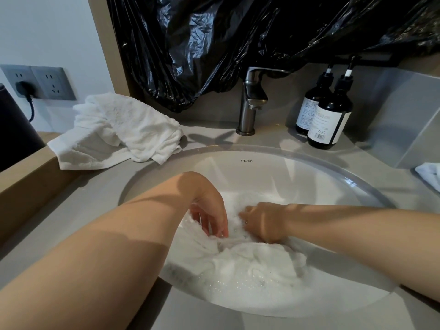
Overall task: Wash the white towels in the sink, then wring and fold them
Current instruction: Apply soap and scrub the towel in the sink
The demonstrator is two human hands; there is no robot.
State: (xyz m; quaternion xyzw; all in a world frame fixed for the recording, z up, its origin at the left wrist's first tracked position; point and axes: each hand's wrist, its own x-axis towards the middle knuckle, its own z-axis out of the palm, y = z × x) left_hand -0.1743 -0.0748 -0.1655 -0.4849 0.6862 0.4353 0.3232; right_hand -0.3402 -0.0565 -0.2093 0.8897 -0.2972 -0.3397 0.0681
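Note:
A wet white towel [252, 265] lies bunched in soapy water at the bottom of the white sink [250, 170]. My left hand [209, 210] hangs over its far edge, fingers pointing down and touching the cloth. Close to its right, my right hand [264, 222] is clenched on a fold of the same towel, its fingertips buried in the fabric. A pile of dry white towels [123, 132] lies crumpled on the counter left of the sink. The corner of another white towel [429, 175] shows at the right edge.
A metal faucet [252, 101] stands behind the sink, with no water running. Two dark pump bottles [329, 117] stand to its right. Black plastic sheeting [238, 44] covers the wall above. Wall sockets with a plugged cable [35, 84] sit at the far left.

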